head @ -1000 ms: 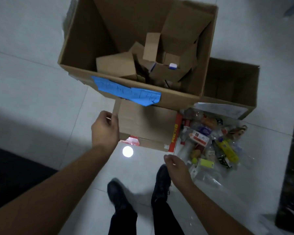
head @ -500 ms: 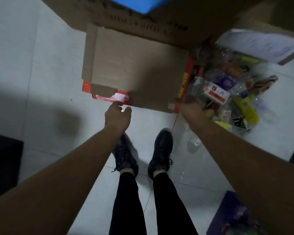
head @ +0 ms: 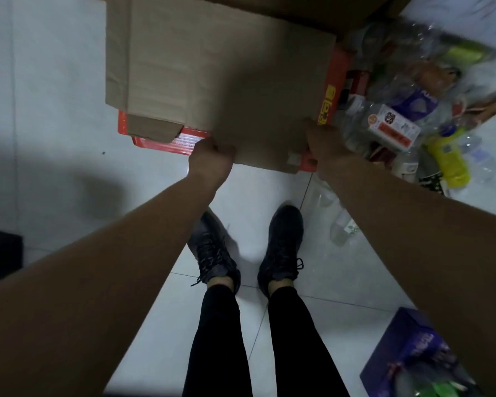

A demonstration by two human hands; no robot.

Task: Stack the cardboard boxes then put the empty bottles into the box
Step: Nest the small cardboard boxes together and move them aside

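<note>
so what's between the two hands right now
Only the near edge of the flat cardboard, which the left hand and right hand both grip. The head view shows nothing else between them.

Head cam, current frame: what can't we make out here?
Head view, all:
Large box: cut off by the top edge, contents unseen.
Red box: mostly covered by the flat cardboard.
Right hand: fingers hidden behind its own back and the cardboard, so the grip is unclear.
Bottles: motion-blurred, labels unreadable.
Purple pack: cut by the right forearm and the bottom edge.
</note>
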